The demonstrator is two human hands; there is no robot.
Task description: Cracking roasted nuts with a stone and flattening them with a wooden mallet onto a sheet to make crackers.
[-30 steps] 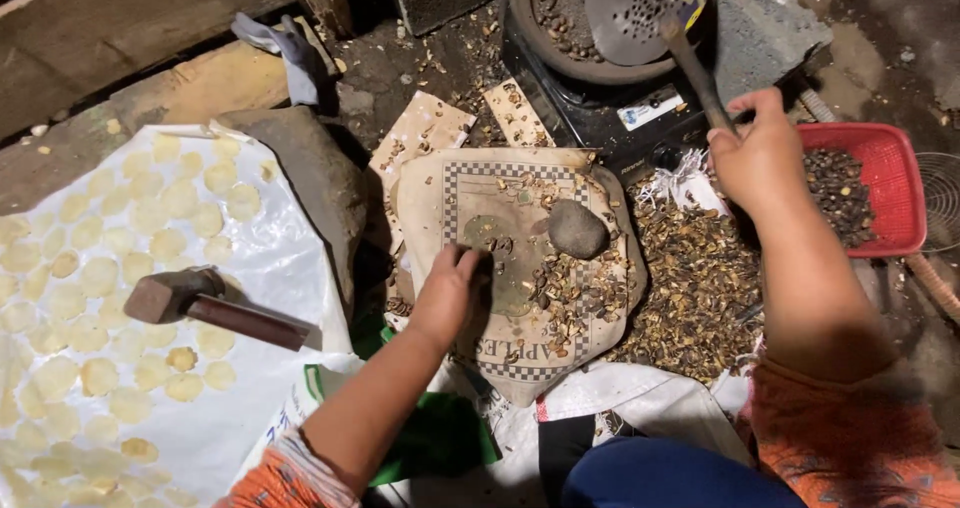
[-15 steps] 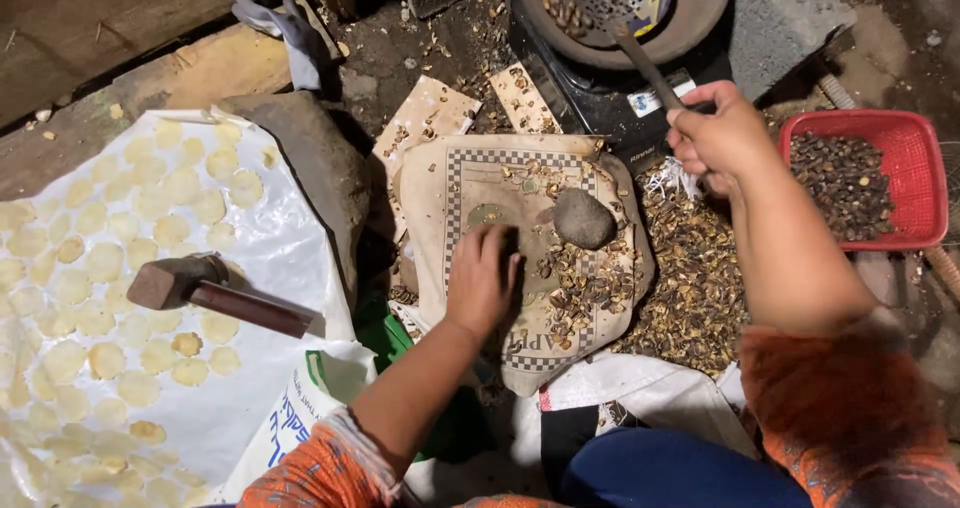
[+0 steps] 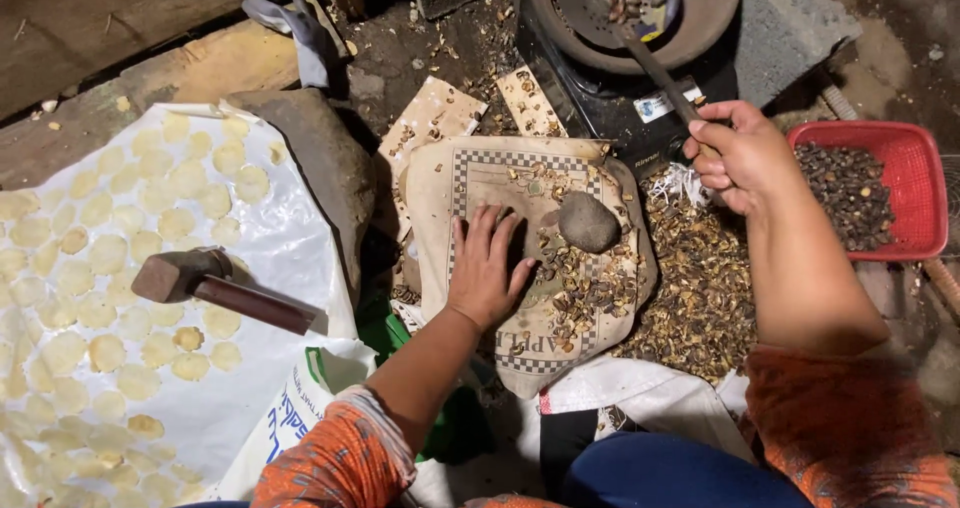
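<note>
While pale flattened discs (image 3: 110,268) and a hammer (image 3: 215,286) are left on the white sheet, the left hand (image 3: 487,268) is pressed flat, grip open and empty, beside the stone (image 3: 588,221). The ladle handle (image 3: 660,73) is clasped by the right hand (image 3: 740,153); nuts could be spilled if tilted.

Orange patterned sleeves pushed above elbows, dark blue trousers
</note>
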